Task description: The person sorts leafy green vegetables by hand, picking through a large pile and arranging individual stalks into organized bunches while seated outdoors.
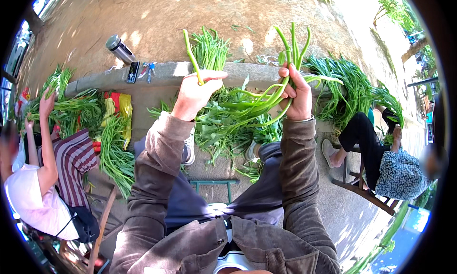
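My left hand (197, 94) is closed, pinching one green vegetable stem (192, 55) that points up and away. To its right, my right hand (299, 94) grips a small bunch of long green vegetable stalks (266, 105); their cut-looking ends stick up above the fingers and the rest trails to the left. Below both hands, a loose heap of leafy greens (212, 137) lies on the ground between my feet. Just past my left hand, a gathered bundle of greens (209, 51) rests across the stone curb (176, 73).
On the curb's left stand a steel flask (120, 49), a dark keypad phone (133, 72) and keys (151, 70). A person in pink (43, 198) handles greens at left; another in a patterned top (400, 174) sits right beside a large green pile (345, 91).
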A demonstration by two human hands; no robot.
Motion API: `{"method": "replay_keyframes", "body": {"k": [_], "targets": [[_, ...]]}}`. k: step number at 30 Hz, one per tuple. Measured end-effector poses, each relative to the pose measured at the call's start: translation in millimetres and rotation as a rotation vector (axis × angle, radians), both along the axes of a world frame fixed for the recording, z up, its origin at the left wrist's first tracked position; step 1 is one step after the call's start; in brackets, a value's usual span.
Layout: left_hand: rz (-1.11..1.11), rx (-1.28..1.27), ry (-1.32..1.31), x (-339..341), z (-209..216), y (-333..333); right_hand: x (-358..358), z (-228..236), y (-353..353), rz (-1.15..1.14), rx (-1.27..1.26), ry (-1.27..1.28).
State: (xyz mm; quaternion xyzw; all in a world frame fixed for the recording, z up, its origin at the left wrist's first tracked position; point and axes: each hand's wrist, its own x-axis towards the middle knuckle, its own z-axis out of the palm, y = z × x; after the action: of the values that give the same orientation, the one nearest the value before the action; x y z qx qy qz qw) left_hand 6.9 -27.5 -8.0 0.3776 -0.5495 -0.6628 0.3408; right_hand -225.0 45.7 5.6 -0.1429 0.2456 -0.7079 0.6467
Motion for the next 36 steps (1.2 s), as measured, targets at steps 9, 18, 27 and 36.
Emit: {"method": "replay_keyframes", "body": {"k": [9,18,27,36], "targets": [[-0.044,-0.211,-0.116,-16,9,7,21,5,6,0.163,0.107,0.138],[-0.13,-0.189,0.081,-39,-6,12,38,10,8,0.259,0.108,0.172],[-0.178,-0.166,0.036,-31,1,15,27,4,7,0.116,0.145,0.185],[0.128,0.033,0.064,-25,11,17,35,0,9,0.03,0.208,0.214]]}}
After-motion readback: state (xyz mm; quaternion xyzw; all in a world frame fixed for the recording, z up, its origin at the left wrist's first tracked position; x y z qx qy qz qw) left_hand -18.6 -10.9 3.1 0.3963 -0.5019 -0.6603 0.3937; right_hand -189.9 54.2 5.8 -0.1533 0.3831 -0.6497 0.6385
